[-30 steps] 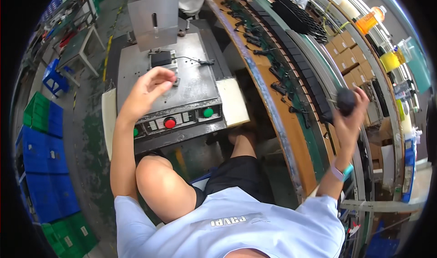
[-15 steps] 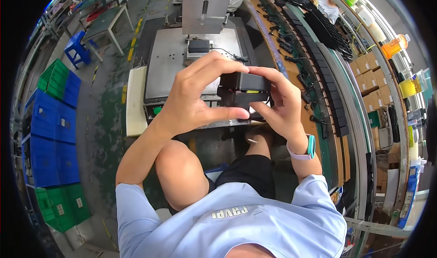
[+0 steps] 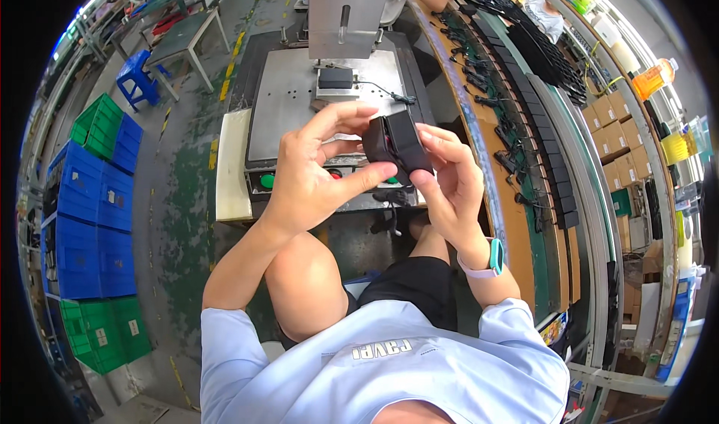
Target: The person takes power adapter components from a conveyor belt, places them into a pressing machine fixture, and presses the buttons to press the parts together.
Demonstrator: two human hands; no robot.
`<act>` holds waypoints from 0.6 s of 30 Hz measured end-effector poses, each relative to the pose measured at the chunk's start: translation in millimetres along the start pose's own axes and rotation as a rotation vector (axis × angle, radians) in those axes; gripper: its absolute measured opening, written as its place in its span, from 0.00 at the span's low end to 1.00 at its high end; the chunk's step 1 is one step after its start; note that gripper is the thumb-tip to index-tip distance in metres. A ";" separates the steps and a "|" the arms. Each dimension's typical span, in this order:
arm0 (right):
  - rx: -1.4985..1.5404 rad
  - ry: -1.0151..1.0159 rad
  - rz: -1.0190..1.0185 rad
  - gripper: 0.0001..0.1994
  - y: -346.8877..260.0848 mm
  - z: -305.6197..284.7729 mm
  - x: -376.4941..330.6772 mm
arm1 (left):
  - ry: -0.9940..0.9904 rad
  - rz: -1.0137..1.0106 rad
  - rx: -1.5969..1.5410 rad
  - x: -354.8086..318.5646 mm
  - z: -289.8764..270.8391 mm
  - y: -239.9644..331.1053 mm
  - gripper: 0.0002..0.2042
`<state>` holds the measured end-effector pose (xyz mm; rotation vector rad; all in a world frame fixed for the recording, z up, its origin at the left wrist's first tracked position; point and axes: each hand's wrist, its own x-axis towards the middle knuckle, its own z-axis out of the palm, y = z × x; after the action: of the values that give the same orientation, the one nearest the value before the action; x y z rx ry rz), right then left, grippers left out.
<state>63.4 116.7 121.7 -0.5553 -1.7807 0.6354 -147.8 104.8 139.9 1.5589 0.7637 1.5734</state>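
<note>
Black casing (image 3: pixel 409 141) has turned edgewise; metal plate (image 3: pixel 278 117) beyond, worn floor (image 3: pixel 180 207) leftward.

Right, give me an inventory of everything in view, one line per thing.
Casing: 1, black, in front of the chest
Cord-like piece: 1, black, below the casing
Machine: 1, metal-grey, straight ahead
Cabled box: 1, black, on the machine
Green button: at least 1, green, machine front
Red button: 1, red, machine front, partly hidden
Row of blocks: many, black, right
Cables: many, black, beside the blocks
Cartons: several, brown, far right
Bottle: 1, orange, far right
Crates: several, blue and green, left
Stool: 1, blue, upper left
Wristband: 1, teal and lilac, right wrist
Left hand: 1, bare, at the casing
Right hand: 1, bare, at the casing
</note>
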 end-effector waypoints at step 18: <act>-0.072 -0.321 -0.043 0.26 2.3 -31.5 9.3 | -0.269 0.044 0.229 0.5 -6.4 14.0 0.33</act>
<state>91.2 129.1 134.4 -0.4812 -2.1176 0.6603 -155.7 98.7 151.7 1.9191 0.7826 1.3045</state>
